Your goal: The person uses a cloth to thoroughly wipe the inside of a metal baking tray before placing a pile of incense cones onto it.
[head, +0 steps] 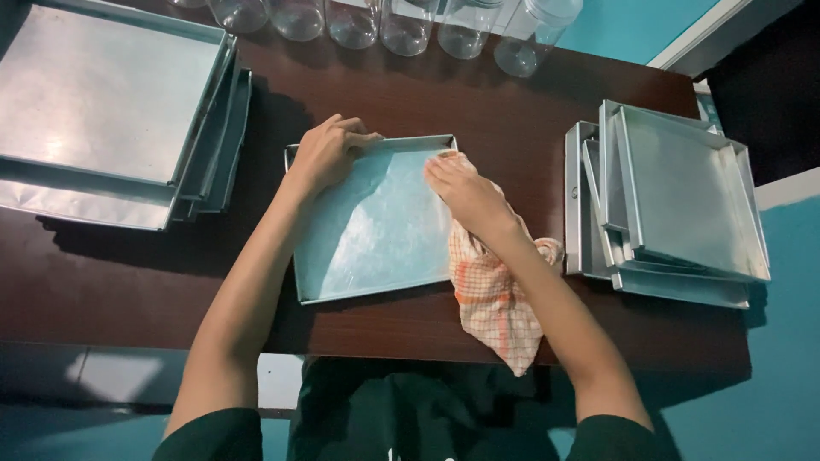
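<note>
Tray (367, 226), square, shallow, metal, lying flat at the middle of a dark wooden table (128, 265), one corner turned toward the far edge.

Left hand (329, 154): laid over the tray's far left corner, fingers curled over the rim, thumb along the far edge, gripping the rim.

Right hand (465, 195): palm down on the tray's right side near the far corner, fingers together and extended, pressing a cloth (495, 299) against the metal.

Cloth: pale with orange check, bunched under the right hand and wrist, trailing over the tray's right rim and the table's near edge.

Left stack (102, 102): larger metal trays, nested and slightly fanned, at the table's far left, well apart from the hands.

Right stack (683, 196): smaller metal trays, nested askew, at the table's right end, just beside the cloth.

Jars (410, 26): clear, in a row along the table's far edge.

Floor (786, 341): teal, showing around the table.
</note>
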